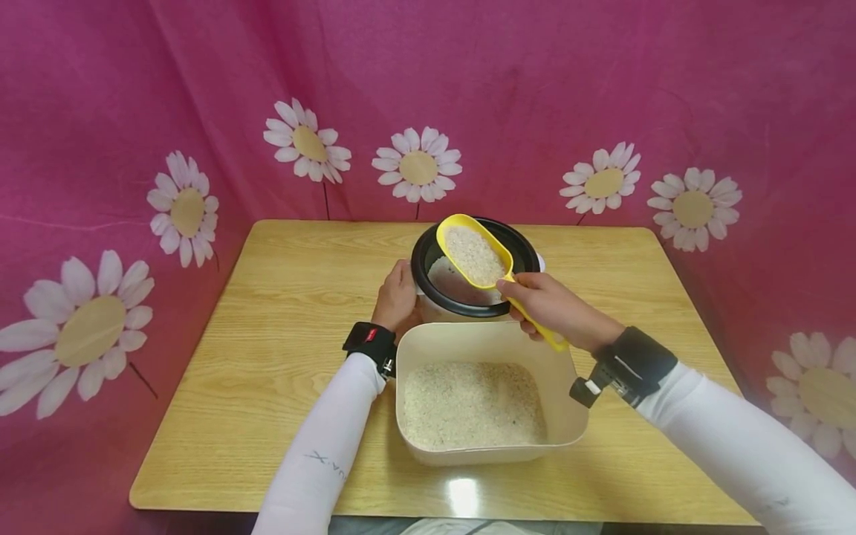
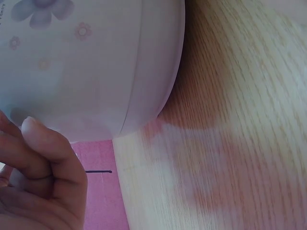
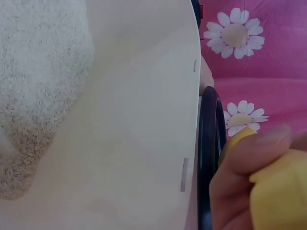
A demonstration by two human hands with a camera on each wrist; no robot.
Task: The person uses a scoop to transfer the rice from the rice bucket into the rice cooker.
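Observation:
My right hand [image 1: 550, 306] grips the handle of a yellow scoop [image 1: 476, 221], seen in the head view. Rice [image 1: 473, 253] fills the scoop, which is held level above the open mouth of a rice cooker [image 1: 423, 256] with a black rim. White rice or grain also shows inside the cooker, partly hidden by the scoop. On the cooker's left side, my left hand [image 1: 396, 297] holds on with bent fingers; the left wrist view shows them against the flower-printed white wall [image 2: 86, 81]. What exactly they grip is hidden.
In front of the cooker stands a cream bin [image 1: 491, 334], with a layer of rice [image 1: 475, 405] in it. Both containers rest on a wooden table [image 1: 287, 334]. A pink curtain [image 1: 495, 96] with daisies hangs behind and along both sides.

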